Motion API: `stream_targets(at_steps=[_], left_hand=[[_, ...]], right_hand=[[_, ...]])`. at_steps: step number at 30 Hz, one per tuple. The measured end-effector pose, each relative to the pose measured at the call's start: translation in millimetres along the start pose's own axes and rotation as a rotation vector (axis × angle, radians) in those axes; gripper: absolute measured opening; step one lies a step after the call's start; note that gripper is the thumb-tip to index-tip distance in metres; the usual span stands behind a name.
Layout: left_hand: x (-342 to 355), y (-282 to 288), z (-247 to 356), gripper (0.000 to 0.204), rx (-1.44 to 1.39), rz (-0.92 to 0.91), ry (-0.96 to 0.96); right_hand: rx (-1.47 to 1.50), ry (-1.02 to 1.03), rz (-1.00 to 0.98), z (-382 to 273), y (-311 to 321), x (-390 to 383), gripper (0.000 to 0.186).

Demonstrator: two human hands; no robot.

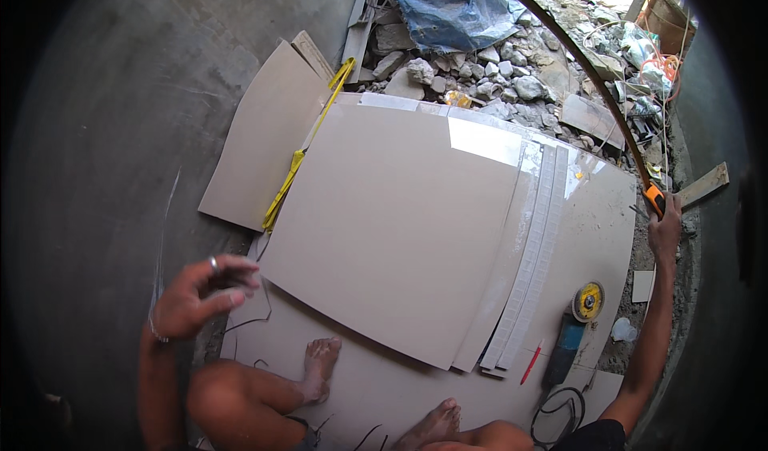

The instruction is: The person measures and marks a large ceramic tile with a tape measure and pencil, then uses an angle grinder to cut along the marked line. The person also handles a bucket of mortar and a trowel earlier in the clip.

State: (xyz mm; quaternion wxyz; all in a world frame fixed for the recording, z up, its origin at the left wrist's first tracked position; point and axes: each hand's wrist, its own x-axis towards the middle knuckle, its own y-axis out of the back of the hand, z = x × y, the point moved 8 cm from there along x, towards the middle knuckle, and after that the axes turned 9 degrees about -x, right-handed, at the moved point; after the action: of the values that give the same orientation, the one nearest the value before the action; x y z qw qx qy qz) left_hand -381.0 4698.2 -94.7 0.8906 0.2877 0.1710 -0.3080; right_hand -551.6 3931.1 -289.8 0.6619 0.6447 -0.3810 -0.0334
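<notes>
The work area is a bare concrete floor (104,131) bounded at the far side by a heap of rubble (480,79) and a blue plastic sheet (448,3). A stack of large beige tiles (392,219) lies flat on the floor in front of the seated person, whose bare feet rest on the lowest tile.

The right hand (664,231) is closed around the orange case of a tape measure (654,199), held at the right edge of the tiles; the blade arcs away toward the top of the view. The left hand (200,295) hovers above the left edge of the stack, fingers loosely curled and holding nothing that can be made out. The hands are well apart.

An angle grinder (572,327) with a yellow-labelled disc lies on the tile near the right forearm, a red pencil (530,363) beside it. A yellow level (308,147) lies along the upper left edge of the stack.

Handling judgement: the top tile is glossy, stiff, probably heavy and brittle. It is best gripped at two opposite edges, never by one corner. The tape blade is springy and sharp-edged; keep control at the case.
</notes>
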Motion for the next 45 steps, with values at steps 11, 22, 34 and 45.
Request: stream_targets(at_steps=[11,22,34,45], left_hand=[[117.5,139.0,-199.7,0.111,-1.12,0.415,-0.054],[183.7,126.7,-372.4,0.057,-1.229,0.51,0.039],[161.8,148.0,-444.9,0.025,-0.643,0.553,0.127],[176.2,144.7,-482.1,0.025,-0.481,0.464,0.138]], right_hand=[[0.027,0.144,-0.321,-102.1,129.2,-128.0,0.039],[-0.183,0.233,-0.63,-157.9,114.4,-199.4,0.042],[-0.218,0.118,-0.683,-137.9,57.9,-259.7,0.046],[-0.286,0.034,-0.767,-119.0,57.3,-300.2,0.045]])
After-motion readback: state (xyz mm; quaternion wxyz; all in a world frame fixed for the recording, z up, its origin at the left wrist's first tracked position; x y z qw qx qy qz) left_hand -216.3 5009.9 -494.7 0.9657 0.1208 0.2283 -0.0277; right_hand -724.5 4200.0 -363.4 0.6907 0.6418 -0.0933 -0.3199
